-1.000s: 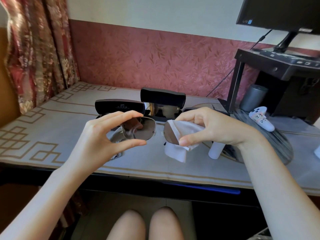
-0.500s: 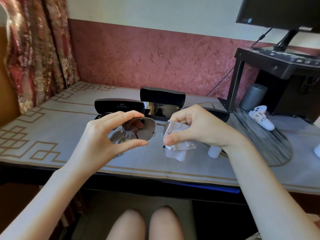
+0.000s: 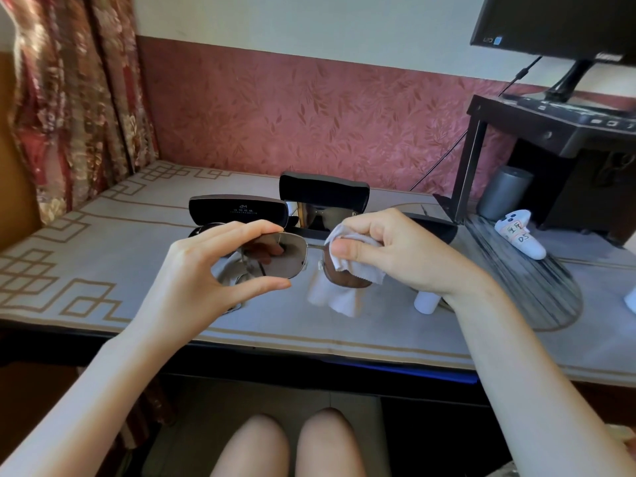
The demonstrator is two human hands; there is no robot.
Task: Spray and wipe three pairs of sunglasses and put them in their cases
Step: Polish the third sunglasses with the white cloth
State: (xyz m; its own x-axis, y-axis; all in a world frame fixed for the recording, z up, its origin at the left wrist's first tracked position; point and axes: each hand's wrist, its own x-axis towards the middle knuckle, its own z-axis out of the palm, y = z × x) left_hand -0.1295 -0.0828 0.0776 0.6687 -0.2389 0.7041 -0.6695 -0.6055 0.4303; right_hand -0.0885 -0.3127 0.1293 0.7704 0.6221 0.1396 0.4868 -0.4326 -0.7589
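A pair of sunglasses [image 3: 275,258] hangs above the desk [image 3: 103,270] near its front edge, one lens rim pinched between thumb and fingers of the left grip [image 3: 192,270], the other lens pinched in a white cloth [image 3: 359,268] by the right grip [image 3: 395,249]. Two open black cases [image 3: 237,211] stand behind, toward the desk's middle

Both arms reach forward: left hand [image 3: 206,270] pinches the sunglasses [image 3: 275,258], right hand [image 3: 406,253] pinches the cloth [image 3: 364,271].
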